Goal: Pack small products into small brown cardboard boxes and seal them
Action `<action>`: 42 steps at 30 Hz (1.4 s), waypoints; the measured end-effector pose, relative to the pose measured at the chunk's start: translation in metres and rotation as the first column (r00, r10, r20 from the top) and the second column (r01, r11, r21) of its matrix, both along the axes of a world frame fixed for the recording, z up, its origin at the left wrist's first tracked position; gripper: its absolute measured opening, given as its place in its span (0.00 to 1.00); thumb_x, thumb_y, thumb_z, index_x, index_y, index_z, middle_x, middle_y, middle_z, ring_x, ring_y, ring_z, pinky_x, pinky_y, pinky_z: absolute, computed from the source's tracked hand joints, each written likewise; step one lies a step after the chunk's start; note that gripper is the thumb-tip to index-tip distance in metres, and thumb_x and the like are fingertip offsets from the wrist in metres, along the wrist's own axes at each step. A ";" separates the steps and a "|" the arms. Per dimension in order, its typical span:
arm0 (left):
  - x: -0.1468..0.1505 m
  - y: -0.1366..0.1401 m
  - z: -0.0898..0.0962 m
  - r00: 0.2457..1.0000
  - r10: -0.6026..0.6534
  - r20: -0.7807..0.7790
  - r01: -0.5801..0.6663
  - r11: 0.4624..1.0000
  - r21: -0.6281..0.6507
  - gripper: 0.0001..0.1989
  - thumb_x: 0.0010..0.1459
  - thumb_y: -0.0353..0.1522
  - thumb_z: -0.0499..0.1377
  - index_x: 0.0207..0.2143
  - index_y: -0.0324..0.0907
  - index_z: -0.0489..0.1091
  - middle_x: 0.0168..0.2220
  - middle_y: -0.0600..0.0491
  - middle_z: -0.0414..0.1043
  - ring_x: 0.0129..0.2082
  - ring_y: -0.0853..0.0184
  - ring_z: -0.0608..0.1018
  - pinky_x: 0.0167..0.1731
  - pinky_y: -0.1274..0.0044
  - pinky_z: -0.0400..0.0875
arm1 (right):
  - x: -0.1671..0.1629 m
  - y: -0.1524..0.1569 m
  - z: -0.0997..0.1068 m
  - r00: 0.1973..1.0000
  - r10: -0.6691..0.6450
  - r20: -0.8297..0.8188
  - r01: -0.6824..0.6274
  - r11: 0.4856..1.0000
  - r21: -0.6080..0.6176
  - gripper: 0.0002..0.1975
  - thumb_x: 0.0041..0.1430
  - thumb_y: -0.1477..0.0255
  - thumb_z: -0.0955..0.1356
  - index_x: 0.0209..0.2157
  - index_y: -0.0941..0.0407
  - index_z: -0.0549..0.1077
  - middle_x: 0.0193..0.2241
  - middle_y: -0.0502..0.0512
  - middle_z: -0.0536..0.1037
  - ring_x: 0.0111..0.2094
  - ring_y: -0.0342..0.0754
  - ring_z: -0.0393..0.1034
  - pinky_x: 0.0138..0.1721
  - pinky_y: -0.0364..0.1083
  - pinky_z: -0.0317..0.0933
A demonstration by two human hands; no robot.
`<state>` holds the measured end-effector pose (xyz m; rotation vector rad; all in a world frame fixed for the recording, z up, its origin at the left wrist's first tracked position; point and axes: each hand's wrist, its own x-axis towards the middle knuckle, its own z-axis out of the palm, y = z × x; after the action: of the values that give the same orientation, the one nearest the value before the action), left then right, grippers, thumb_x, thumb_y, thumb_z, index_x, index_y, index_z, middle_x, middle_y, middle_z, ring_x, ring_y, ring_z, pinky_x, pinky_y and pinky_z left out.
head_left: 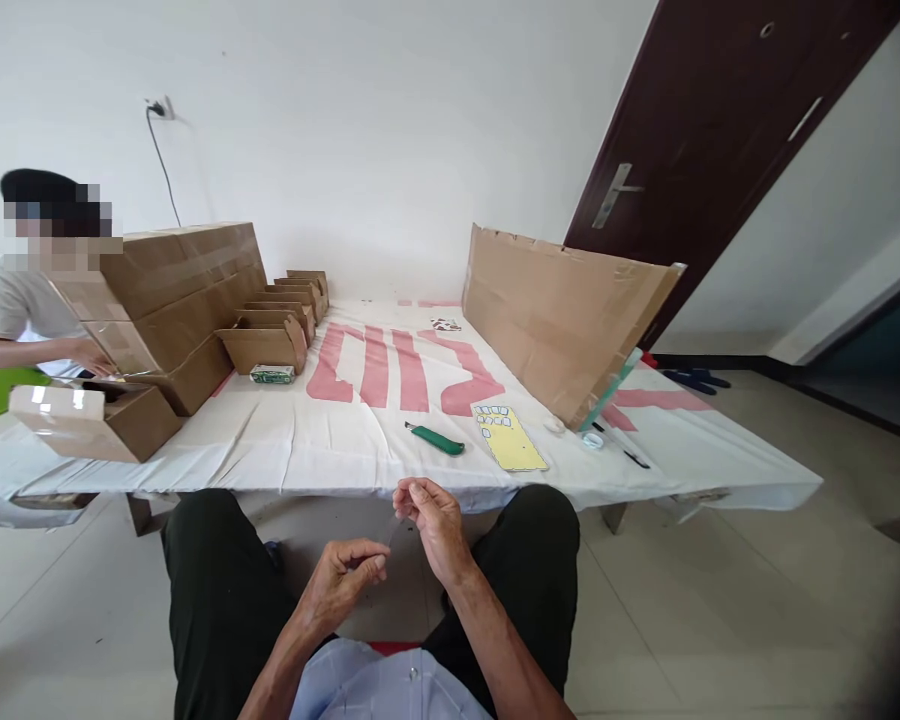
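My left hand (345, 578) is closed in a pinch above my lap, fingertips pointing right. Slightly higher, my right hand (436, 528) also pinches, its fingers bent towards the left. Between the two spans a thin, clear strip (395, 532), faint against the floor; its exact kind cannot be made out. On the table edge just beyond lie a green utility knife (439, 440) and a yellow sheet (511, 440) with small white labels along its top.
White cloth with red print covers the table (360, 455). Cardboard boxes (187, 300) and a row of small open cartons (262, 340) stand left, where a co-worker's hand (90, 355) reaches in. A cardboard panel (562, 320) stands right, near a tape roll (592, 440) and a black pen (634, 459).
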<state>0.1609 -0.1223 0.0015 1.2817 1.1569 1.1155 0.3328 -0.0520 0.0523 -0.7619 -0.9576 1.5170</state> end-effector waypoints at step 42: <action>-0.003 0.007 -0.018 0.992 0.126 -0.031 -0.125 0.992 0.024 0.35 0.48 0.65 0.70 0.34 0.42 0.88 0.24 0.47 0.81 0.26 0.62 0.79 0.31 0.73 0.77 | 0.043 -0.014 -0.034 0.868 0.162 0.470 -0.195 0.981 0.022 0.28 0.55 0.44 0.78 0.22 0.55 0.84 0.21 0.54 0.80 0.25 0.45 0.71 0.28 0.43 0.60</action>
<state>0.1582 -0.1152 -0.0161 1.2616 1.2672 1.2056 0.3755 -0.0660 0.0184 -1.0396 -1.4683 1.4749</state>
